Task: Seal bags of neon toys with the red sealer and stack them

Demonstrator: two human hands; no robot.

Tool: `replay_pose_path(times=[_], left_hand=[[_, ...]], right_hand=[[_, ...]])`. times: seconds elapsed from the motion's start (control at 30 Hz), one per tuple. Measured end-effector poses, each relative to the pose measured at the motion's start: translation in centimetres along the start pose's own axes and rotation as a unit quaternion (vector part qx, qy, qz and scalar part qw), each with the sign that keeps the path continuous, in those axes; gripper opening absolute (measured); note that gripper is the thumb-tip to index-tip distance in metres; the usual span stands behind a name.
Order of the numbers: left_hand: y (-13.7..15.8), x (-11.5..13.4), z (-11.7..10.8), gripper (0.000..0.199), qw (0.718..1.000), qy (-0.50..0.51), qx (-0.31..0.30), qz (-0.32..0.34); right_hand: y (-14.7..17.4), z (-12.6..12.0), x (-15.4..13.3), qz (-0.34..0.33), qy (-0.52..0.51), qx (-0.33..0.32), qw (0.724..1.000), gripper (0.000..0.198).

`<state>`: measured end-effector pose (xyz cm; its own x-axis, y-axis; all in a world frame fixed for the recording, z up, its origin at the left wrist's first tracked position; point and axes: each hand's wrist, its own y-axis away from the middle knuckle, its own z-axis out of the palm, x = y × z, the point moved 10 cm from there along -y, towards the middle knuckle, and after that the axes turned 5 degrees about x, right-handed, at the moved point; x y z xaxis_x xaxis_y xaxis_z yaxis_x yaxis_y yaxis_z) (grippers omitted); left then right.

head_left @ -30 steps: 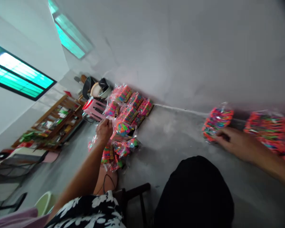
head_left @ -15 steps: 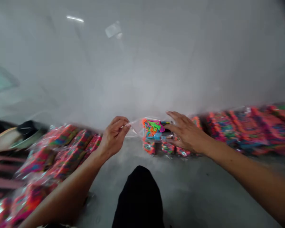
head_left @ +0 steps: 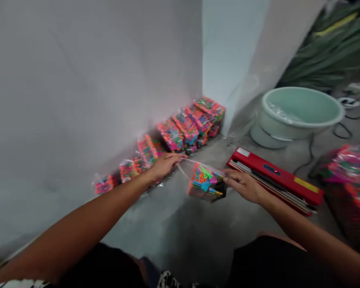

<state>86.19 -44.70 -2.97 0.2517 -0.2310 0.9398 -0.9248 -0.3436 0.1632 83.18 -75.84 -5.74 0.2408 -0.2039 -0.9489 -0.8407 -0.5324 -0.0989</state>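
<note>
A clear plastic bag (head_left: 204,182) with colourful plastic pieces inside, orange, green, pink and blue, hangs between my hands above the grey floor. My left hand (head_left: 167,165) pinches the loose, flattened end of the bag, its fingers closed. At the bag's filled end, my right hand (head_left: 243,185) grips the side with thumb and fingers. Just past my right hand lies a long red heat sealer (head_left: 276,176) with a small lit display and a yellow label. Some blur softens the bag's contents.
Filled bags (head_left: 171,134) line the foot of the wall to the corner. A pale green tub (head_left: 303,106) with clear plastic in it stands behind the sealer. More filled bags (head_left: 352,176) lie at the right; a black cable (head_left: 307,154) runs along the floor.
The view has swung right, bringing the sealer and tub into sight. Both hands have carried the bag along; the right hand, spread against it before, now grips its side.
</note>
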Motion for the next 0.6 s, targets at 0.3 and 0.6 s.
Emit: replay_pose_path(times=[0.3,0.6], left_hand=[[5.0,-13.8,29.3,0.049,0.89,0.226,-0.328,-0.222],[7.4,-20.4,41.2,0.071,0.894,0.192,-0.292,-0.28]], right_hand=[[14.5,-7.1,20.2,0.32,-0.153,0.196,0.914,0.047],[21.0,-11.2,28.2,0.382,-0.249,0.367,0.811,0.047]])
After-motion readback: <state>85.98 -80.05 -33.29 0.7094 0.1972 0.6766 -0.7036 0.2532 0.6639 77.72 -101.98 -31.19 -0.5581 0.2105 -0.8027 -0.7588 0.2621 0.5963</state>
